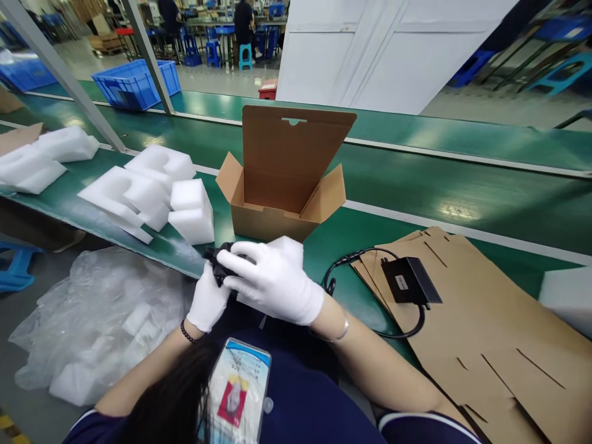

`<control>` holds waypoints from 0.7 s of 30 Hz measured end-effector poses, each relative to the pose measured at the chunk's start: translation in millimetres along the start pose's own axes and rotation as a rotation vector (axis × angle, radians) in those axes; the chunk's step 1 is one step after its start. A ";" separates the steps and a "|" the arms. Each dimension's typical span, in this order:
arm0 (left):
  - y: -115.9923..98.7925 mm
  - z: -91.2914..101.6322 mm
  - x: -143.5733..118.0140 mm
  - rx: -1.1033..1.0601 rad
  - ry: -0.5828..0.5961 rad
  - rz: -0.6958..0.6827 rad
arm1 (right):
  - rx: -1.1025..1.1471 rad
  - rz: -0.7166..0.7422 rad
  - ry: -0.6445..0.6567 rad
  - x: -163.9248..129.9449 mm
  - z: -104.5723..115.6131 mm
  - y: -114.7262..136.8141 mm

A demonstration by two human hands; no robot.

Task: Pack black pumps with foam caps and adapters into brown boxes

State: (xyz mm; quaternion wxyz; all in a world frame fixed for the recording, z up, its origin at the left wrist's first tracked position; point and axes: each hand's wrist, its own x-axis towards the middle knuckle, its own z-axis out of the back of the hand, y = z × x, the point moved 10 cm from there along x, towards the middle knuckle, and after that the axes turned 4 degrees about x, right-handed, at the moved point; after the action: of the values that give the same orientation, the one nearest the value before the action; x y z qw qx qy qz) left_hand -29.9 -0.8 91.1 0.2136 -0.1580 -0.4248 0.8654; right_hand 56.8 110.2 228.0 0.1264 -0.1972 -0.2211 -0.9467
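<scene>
Conveyor bench (416, 203), green, runs across just beyond the fingers; its near edge passes right under both hands

Flat cardboard blanks (485, 320) are stacked well right of the fingers, hanging past the bench's near edge

Open carton (282, 203) sits directly ahead of the fingertips, lid flap up, side flaps splayed, cavity looks empty

Foam inserts (152, 191) lie left and slightly ahead of the fingers, a few loose blocks, the closest one just beside the carton's left flap

Plastic bag of foam (97, 320) sits below bench level, left of the left wrist

Black adapter brick (409, 280) rests on the blanks right of the right wrist, its cable (370, 296) looping back toward the right forearm

Small black part (217, 262): held at the bench's near edge, mostly hidden. Left hand (208, 299) clenched around it from below, right hand (272, 280) curled over the top, fingertips pressing on it

Step, my read: handling/prepping the part ahead of boxing. Whatever follows needs a short lift forward over the carton's front wall

Clearance: straight path from fingers to carton is open; foam crowds the left, the cable loop is the snag risk on the right, and the bench's near edge is a drop risk under the hands
</scene>
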 end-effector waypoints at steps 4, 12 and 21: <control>-3.7 7.3 9.9 0.001 0.122 -0.211 | 0.117 0.026 0.017 15.4 -20.6 -0.4; 57.2 93.6 119.1 -0.050 -0.202 -0.157 | 0.237 -0.063 0.010 17.3 -27.5 -15.8; 55.2 50.1 73.7 -0.188 0.405 -0.249 | 0.082 -0.118 0.321 32.0 -50.5 -9.4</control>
State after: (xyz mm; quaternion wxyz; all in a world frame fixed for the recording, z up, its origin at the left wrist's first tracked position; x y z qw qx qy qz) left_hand -129.0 -27.3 69.6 0.3836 -0.2936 -0.4681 0.7400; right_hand 9.2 89.9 196.7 0.1125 -0.0249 -0.2477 -0.9620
